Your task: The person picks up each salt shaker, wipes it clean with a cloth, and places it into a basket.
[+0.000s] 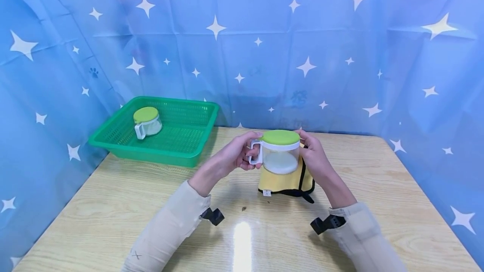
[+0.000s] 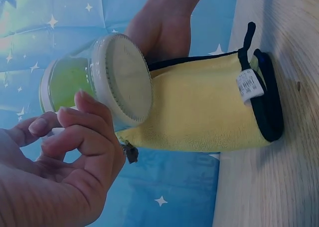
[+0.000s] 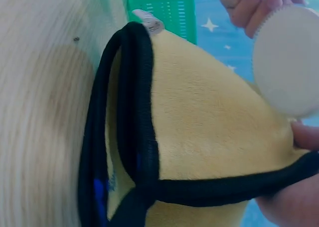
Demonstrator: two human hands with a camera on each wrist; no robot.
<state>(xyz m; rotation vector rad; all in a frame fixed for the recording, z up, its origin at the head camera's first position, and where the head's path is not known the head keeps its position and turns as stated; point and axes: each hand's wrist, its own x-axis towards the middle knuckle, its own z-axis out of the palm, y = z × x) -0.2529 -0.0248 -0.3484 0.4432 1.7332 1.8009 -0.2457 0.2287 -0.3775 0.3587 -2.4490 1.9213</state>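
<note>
My left hand [image 1: 242, 150] grips the white handle of a clear glass seasoning jar [image 1: 280, 158] with a green lid, raised above the table. White material shows inside the jar. My right hand [image 1: 315, 156] is at the jar's right side, pinching a yellow cloth [image 1: 280, 183] with black edging. The folded cloth hangs behind and below the jar, and a white label [image 2: 248, 85] is on its edge in the left wrist view. In the right wrist view the cloth covers part of the right hand, and the jar's round base [image 3: 289, 62] faces the camera.
A green plastic basket [image 1: 151, 157] stands at the back left of the wooden table [image 1: 113, 205]. Inside it, a second green-lidded jar [image 1: 152, 127] leans with its handle toward the front. A blue star-patterned curtain [image 1: 257, 62] hangs around the table's back and sides.
</note>
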